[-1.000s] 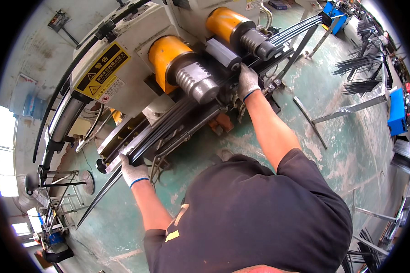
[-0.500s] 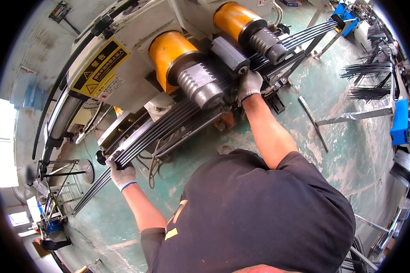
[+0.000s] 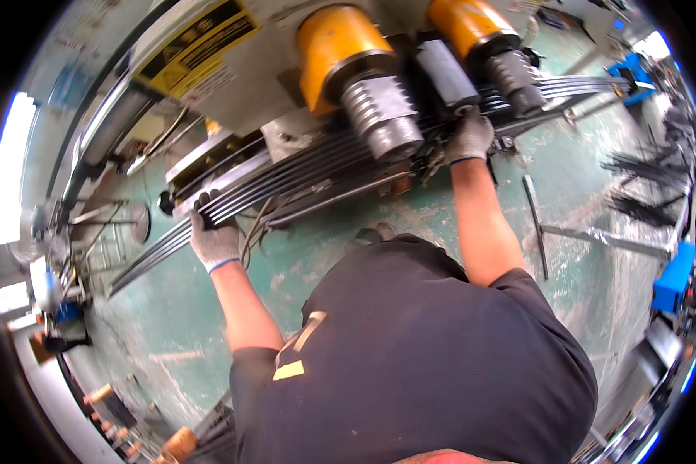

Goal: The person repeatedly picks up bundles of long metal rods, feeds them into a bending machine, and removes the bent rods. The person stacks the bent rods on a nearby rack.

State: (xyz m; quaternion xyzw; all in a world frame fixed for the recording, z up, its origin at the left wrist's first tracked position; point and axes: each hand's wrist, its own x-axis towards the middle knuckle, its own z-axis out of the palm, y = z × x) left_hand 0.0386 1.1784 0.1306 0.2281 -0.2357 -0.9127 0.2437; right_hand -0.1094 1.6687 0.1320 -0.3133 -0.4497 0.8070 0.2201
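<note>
A bundle of several long, thin dark metal bars (image 3: 264,184) runs slantwise from lower left to upper right, along the front of a machine. My left hand (image 3: 216,243), in a light knitted glove with dark fingers, is closed round the bundle near its left end. Farther right, my gloved right hand (image 3: 470,141) is closed over the bars, just below the end of a grey block (image 3: 447,75); its fingertips are hidden. On either side of that block stick out two ribbed steel cylinders, a left one (image 3: 381,116) and a right one (image 3: 516,81), each on an orange housing.
A yellow and black warning label (image 3: 197,46) is on the machine's pale body. Steel stand parts (image 3: 599,237) and dark bar piles (image 3: 646,209) lie at the right, near a blue box (image 3: 673,278). A round metal disc (image 3: 140,222) stands at the left over green floor.
The view has turned, so the machine and bars sit higher and farther right in the picture. Both hands stay at the bars; the left appears slightly farther from the round black knob.
</note>
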